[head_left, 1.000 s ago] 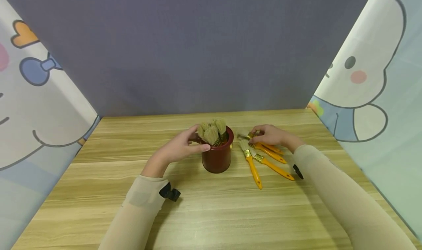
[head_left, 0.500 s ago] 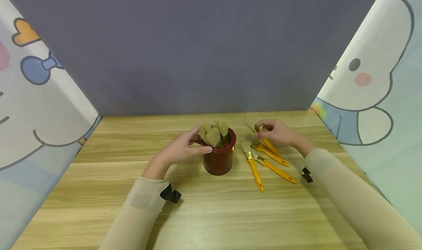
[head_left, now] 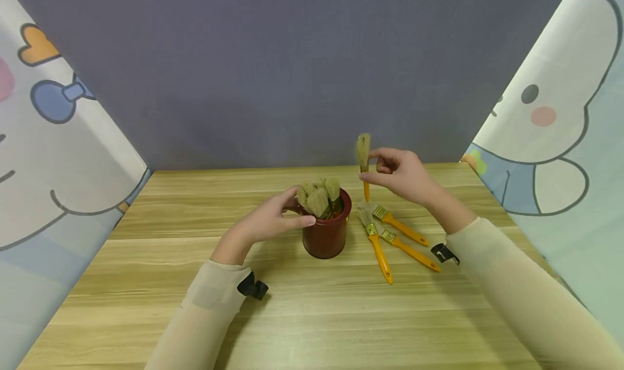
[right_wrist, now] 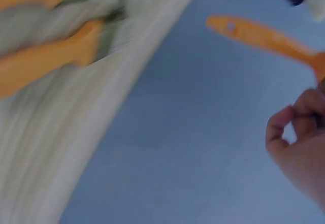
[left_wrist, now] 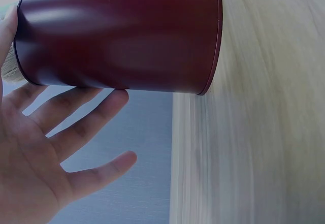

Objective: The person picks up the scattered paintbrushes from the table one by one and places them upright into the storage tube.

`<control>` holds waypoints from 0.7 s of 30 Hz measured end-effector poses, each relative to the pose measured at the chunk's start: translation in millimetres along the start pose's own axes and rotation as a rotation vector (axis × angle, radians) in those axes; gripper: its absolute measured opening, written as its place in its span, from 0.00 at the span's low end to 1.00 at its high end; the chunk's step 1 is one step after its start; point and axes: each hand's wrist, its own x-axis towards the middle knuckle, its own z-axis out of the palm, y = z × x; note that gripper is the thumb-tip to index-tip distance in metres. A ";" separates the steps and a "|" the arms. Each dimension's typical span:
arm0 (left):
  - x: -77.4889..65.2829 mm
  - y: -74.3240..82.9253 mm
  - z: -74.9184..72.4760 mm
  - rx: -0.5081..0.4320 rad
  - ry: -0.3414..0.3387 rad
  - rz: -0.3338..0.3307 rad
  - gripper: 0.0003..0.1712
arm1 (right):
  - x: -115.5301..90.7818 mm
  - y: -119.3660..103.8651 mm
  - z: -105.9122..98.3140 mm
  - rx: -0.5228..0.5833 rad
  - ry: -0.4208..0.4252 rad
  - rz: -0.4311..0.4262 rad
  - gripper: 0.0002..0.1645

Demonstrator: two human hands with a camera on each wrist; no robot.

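Bristle ends up, several paintbrushes (head_left: 318,201) stand in a dark red pot (head_left: 325,241). My left hand (head_left: 265,218) holds this pot from the left, thumb at the rim; in the left wrist view its fingertips touch the pot wall (left_wrist: 122,36), the little finger apart from it. To the right of the pot, my right hand (head_left: 402,175) pinches a paintbrush (head_left: 363,152) near its metal band. That brush is upright in the air, bristles up, and its orange handle (right_wrist: 264,38) shows in the right wrist view.
Three paintbrushes with orange handles lie on the wooden table (head_left: 302,316) right of the pot: a near one (head_left: 380,259), a middle one (head_left: 414,254) and a far one (head_left: 404,229). A grey panel (head_left: 302,77) rises behind the table. Printed cloths flank both sides.
My right hand has picked a paintbrush from the group on the table, raised it and turned it upright, moving it back and up. The left hand stays at the pot.
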 end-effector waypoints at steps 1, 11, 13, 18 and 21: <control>0.3 0.0 0.1 -0.003 -0.001 0.002 0.37 | -1.5 -5.4 0.0 0.011 0.026 0.009 0.29; 0.5 -1.1 0.2 0.012 0.000 -0.013 0.38 | -13.8 -41.7 -2.3 0.036 0.179 0.043 0.31; 0.7 -1.3 0.0 0.011 0.000 -0.013 0.39 | -16.9 -46.7 -2.7 0.040 0.201 0.028 0.29; 1.0 -0.7 -0.1 -0.001 0.001 -0.019 0.39 | -23.4 -59.3 -2.7 0.071 0.276 -0.057 0.21; 0.9 -0.4 0.2 -0.006 0.001 -0.022 0.39 | -26.5 -67.0 -2.5 0.105 0.319 -0.125 0.17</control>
